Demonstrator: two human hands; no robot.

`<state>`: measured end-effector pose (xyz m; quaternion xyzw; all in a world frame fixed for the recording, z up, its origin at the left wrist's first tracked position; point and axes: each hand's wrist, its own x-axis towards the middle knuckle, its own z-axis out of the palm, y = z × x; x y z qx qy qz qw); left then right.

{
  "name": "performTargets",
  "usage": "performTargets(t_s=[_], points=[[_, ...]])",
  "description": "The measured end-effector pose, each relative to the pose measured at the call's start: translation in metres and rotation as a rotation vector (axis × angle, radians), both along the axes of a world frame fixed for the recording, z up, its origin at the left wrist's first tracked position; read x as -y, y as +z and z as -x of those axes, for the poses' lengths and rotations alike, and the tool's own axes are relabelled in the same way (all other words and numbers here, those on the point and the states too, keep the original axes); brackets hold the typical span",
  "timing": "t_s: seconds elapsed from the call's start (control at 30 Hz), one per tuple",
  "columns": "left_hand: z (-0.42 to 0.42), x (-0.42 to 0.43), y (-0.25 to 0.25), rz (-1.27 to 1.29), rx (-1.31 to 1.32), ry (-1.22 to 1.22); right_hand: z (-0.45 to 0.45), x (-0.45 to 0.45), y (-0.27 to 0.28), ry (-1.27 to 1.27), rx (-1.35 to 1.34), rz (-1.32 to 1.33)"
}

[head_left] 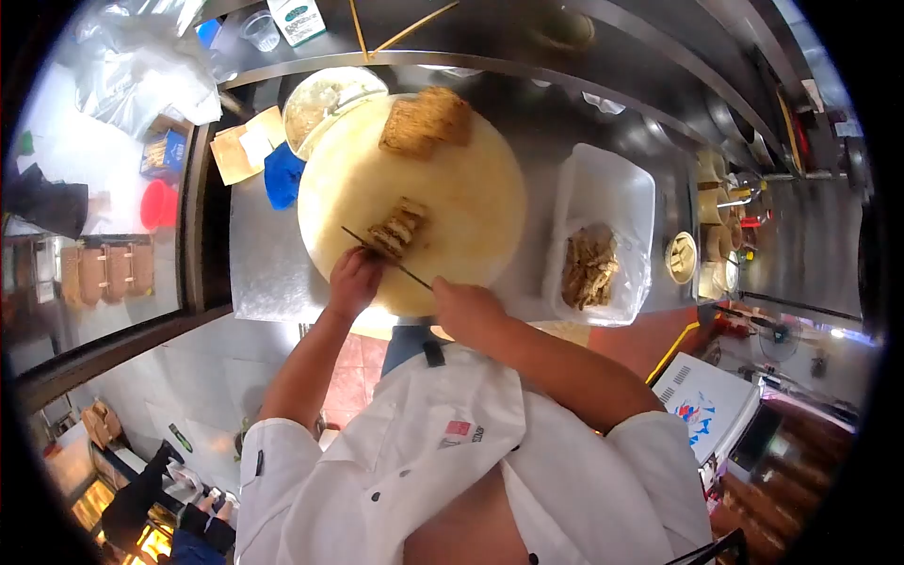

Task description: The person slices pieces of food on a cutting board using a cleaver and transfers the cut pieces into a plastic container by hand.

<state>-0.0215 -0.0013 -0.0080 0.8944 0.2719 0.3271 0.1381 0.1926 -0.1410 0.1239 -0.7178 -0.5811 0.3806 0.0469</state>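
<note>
A round, pale yellow cutting board (471,207) lies on the metal counter. My right hand (463,309) is wrapped around the handle of a knife (405,270), whose thin blade slants up and left across the near part of the board. My left hand (356,280) is closed, its fingers bunched close to the blade on the near side; whatever lies under them is hidden. Just beyond the blade sit brown-crusted slices (397,226) with pale insides. Farther back on the board rests a stack of brown, browned-surface slabs (427,122).
On the right stands a translucent plastic tub (603,179) holding cut brown strips (590,266). A bowl (325,99) with pale contents, a blue cloth (282,176) and brown paper (247,146) sit at the board's left. Chopsticks (410,30) lie on the back shelf.
</note>
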Motion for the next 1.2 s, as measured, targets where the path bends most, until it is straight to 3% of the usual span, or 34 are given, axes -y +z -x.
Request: performTargets(t_s=[0.27, 0.37, 0.5, 0.57, 0.67, 0.77, 0.8, 0.9, 1.1, 1.2], points=[[-0.001, 0.000, 0.002, 0.042, -0.018, 0.021, 0.011, -0.025, -0.057, -0.060, 0.005, -0.181], [-0.003, 0.002, 0.017, 0.001, -0.010, 0.000, -0.011, -0.018, -0.035, -0.117, -0.014, -0.184], [0.017, 0.010, 0.025, 0.179, 0.061, 0.219, -0.037, 0.004, 0.001, -0.151, 0.011, -0.267], [0.019, 0.009, 0.029, 0.199, 0.073, 0.325, -0.045, 0.013, 0.005, -0.142, 0.033, -0.251], [0.007, 0.004, 0.022, 0.292, 0.024, 0.401, -0.050, 0.031, -0.015, -0.222, 0.027, -0.470], [-0.023, 0.001, 0.002, 0.216, -0.039, 0.361, -0.059, 0.048, -0.040, -0.374, -0.088, -0.340], [-0.035, 0.000, 0.002, 0.218, -0.038, 0.370, -0.065, 0.056, -0.052, -0.553, -0.324, -0.206], [-0.071, 0.003, 0.008, 0.265, -0.033, 0.365, -0.070, 0.070, -0.053, -0.800, -0.707, -0.001], [-0.096, 0.006, 0.019, 0.290, -0.089, 0.295, -0.058, 0.058, -0.090, -1.092, -0.937, 0.003], [-0.096, 0.006, 0.027, 0.209, -0.104, 0.265, -0.040, 0.040, -0.117, -0.974, -0.870, -0.041]])
